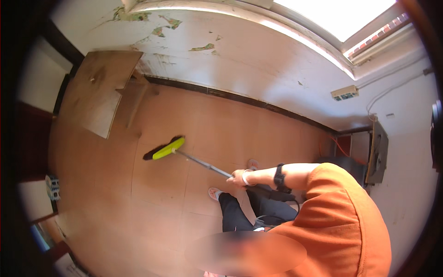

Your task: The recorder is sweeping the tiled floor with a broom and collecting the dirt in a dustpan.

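Observation:
My right hand (238, 178) is closed around the grey handle of a broom (204, 163), below a white band at the wrist and a black strap on the forearm. The broom's yellow-green head (168, 149) with dark bristles rests on the floor, out ahead of my feet. The handle runs back under my right forearm. Of my left hand (210, 274) only what looks like a small part of the fingers shows at the bottom edge; what it holds is hidden. A blurred oval covers the area beside it.
A worn wooden table (100, 90) stands by the wall at the upper left. Along the wall runs a dark skirting board (235, 98). A power strip (345, 93) with cables hangs on the wall at the right, above a board-topped stand (378, 152). My sandalled feet (215, 194) are on the tiled floor.

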{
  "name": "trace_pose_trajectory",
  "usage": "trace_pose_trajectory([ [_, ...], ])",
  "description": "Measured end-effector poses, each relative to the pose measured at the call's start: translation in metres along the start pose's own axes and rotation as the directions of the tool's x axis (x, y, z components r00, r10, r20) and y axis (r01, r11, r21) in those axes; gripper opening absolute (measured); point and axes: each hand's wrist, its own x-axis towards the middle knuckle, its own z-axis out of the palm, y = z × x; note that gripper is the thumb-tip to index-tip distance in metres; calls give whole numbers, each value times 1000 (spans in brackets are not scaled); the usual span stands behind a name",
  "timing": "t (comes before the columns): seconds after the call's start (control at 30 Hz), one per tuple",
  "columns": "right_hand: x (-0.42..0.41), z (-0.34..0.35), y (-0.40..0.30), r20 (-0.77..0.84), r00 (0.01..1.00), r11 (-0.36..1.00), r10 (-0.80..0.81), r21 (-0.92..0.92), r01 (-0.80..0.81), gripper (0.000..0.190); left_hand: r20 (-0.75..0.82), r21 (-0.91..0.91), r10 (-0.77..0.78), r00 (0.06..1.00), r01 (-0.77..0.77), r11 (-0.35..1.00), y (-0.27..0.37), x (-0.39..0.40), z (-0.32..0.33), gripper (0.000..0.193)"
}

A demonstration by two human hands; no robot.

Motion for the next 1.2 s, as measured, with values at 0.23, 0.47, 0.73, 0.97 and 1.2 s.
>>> trace_pose_trajectory([
  [0.23, 61, -61, 70, -71, 997, 918, 37, 395, -6, 43, -211, 60, 110, 971, -99, 993, -15, -45, 84, 37],
  [0.47, 121, 13, 51, 147, 989, 921, -32, 389, -28, 16, -251, -125, -34, 967, 2, 992, -97, -93, 136, 32],
  [0.73, 91, 122, -87, 548, 812, 799, -201, 571, -188, 25, -264, -201, -77, 962, 23, 979, -147, -96, 194, 31],
  [0.97, 64, 43, -75, 579, 723, 646, -378, 724, -242, 26, -270, -291, -94, 958, 12, 957, -192, -118, 221, 30],
  [1.2, 11, -52, 40, 221, 962, 715, -162, 698, -40, 25, -271, -140, -22, 962, -17, 990, -176, -120, 211, 29],
])
